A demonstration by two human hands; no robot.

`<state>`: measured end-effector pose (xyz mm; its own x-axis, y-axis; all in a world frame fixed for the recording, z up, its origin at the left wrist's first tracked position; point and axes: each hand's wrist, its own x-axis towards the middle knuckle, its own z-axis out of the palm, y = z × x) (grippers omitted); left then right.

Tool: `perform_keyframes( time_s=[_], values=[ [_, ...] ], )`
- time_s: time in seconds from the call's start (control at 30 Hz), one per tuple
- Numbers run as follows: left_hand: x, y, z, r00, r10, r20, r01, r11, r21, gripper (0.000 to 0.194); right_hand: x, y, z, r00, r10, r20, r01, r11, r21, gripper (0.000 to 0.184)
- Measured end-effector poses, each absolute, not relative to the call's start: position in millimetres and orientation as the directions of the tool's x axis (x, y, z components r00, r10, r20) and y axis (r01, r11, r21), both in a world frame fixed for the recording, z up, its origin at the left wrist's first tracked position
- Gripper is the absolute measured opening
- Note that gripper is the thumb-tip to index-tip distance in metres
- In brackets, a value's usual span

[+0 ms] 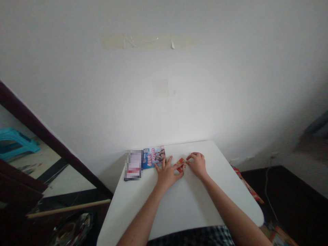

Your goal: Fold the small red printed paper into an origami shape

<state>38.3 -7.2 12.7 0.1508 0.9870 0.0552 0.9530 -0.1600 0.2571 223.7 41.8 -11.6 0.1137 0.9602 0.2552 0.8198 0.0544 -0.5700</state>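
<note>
A small piece of red and orange printed paper (182, 164) lies on the white table (179, 201) near its far edge. My left hand (166, 172) rests flat on the table with fingers spread, its forefinger pressing the paper's left side. Just right of it, my right hand (197, 164) has its fingers curled and pinches the paper's right edge. Both forearms reach forward across the tabletop.
A colourful leaflet (153, 156) lies left of my hands, beside a blurred-out flat object (133, 165). A white wall rises behind the table. A mirror (30, 160) leans at the left. Coloured papers (247, 186) lie on the dark floor at the right.
</note>
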Motion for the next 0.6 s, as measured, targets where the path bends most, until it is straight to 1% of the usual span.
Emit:
perform_keyframes(
  time_s=[0.2, 0.33, 0.43, 0.6],
  values=[
    [38.7, -9.2, 16.8, 0.145, 0.989, 0.03, 0.956, -0.148, 0.252, 0.053, 226.1, 41.6, -17.8, 0.111, 0.946, 0.305, 0.815, 0.089, -0.573, 0.016],
    [38.3, -9.5, 15.2, 0.15, 0.988, 0.047, 0.953, -0.157, 0.259, 0.051, 228.6, 39.7, -19.8, 0.097, 0.936, 0.339, 0.803, 0.128, -0.583, 0.019],
    [38.3, -9.5, 12.7, 0.15, 0.986, 0.073, 0.95, -0.164, 0.267, 0.049, 228.6, 37.9, -18.7, 0.07, 0.94, 0.335, 0.807, 0.144, -0.573, 0.017],
    [38.7, -10.3, 12.0, 0.145, 0.986, 0.079, 0.949, -0.161, 0.271, 0.052, 226.9, 33.6, -16.3, 0.028, 0.943, 0.332, 0.825, 0.166, -0.54, 0.014]
  ],
)
